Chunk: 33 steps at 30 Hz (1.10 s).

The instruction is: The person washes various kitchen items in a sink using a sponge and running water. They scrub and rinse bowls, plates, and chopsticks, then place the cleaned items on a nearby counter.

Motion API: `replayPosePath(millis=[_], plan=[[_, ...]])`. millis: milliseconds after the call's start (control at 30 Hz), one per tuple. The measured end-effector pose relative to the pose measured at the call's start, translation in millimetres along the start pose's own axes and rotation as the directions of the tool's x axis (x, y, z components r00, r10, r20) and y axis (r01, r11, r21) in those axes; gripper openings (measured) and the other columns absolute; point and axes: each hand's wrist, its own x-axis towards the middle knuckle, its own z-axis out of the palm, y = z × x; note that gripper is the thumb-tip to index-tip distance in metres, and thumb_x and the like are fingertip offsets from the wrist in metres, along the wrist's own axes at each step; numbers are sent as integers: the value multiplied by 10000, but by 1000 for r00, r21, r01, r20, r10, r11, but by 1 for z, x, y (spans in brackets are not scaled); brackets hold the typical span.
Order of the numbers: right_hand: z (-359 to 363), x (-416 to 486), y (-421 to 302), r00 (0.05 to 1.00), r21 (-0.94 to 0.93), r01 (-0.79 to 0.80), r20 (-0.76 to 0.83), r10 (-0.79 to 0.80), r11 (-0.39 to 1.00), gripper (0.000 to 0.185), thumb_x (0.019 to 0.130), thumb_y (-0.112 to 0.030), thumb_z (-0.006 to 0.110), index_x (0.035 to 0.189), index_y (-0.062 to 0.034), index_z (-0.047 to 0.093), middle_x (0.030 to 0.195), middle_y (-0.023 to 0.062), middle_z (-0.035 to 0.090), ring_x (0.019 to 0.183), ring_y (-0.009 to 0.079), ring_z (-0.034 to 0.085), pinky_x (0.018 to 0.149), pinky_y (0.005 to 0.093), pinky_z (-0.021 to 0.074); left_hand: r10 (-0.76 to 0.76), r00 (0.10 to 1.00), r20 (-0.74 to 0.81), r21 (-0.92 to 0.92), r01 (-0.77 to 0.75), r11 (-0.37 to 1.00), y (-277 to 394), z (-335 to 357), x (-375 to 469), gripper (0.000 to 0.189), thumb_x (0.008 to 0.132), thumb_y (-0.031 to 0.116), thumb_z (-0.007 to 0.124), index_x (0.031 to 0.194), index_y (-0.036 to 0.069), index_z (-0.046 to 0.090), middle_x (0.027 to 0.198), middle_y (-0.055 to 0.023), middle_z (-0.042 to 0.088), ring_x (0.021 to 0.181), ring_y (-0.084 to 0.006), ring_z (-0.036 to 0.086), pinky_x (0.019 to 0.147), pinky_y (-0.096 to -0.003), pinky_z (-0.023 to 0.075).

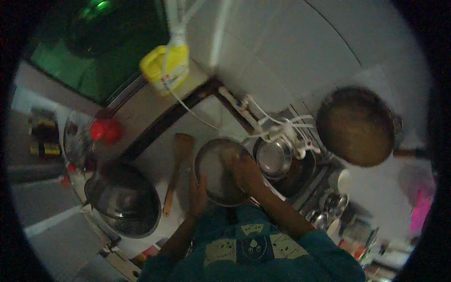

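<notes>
A round metal bowl (211, 169) is held close against the front of my teal shirt. My left hand (198, 197) grips its left side, with the thumb along the rim. My right hand (243, 172) reaches over the right rim, and its fingers point down into the bowl. The picture is dim and blurred, so whether those fingers hold anything is hidden. Left of the bowl lies a wooden spatula (183, 146), its handle towards me. Close by on the right, a small steel bowl (274, 157) sits in a larger dark pan (299, 179).
A dark metal colander (127, 201) stands at the left. Red round objects (105, 130) lie beyond it, and a yellow jerrycan (167, 67) is at the back. White cords (285, 128) hang near the pan. On the right are a large frying pan (356, 127) and several spoons (334, 202).
</notes>
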Motion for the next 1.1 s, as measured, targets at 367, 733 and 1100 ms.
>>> replayPosePath(millis=[367, 733, 1100], plan=[[-1, -112, 107, 740, 723, -140, -378, 557, 677, 160, 731, -139, 621, 856, -40, 608, 830, 111, 589, 776, 286, 595, 689, 351, 480, 338, 680, 651, -67, -391, 918, 56, 173, -34, 559, 904, 374, 397, 1328, 32, 276, 1298, -180, 372, 1176, -286, 380, 952, -375, 316], [-31, -127, 162, 502, 726, -280, -446, 741, 628, 269, 720, -157, 592, 957, -43, 537, 910, 191, 593, 771, 363, 580, 652, 420, 470, 336, 670, 662, -163, -308, 937, 67, 221, -54, 510, 907, 263, 441, 1330, 31, 277, 1283, -114, 400, 1141, -205, 408, 950, -310, 332], [-24, -111, 168, 394, 914, 69, -393, 831, 399, 152, 803, -75, 565, 925, -1, 511, 775, 121, 570, 737, 209, 563, 658, 319, 450, 312, 633, 708, -53, -393, 918, 78, 249, -48, 604, 902, 339, 432, 1339, -21, 220, 1342, -155, 325, 1214, -255, 342, 990, -310, 270]])
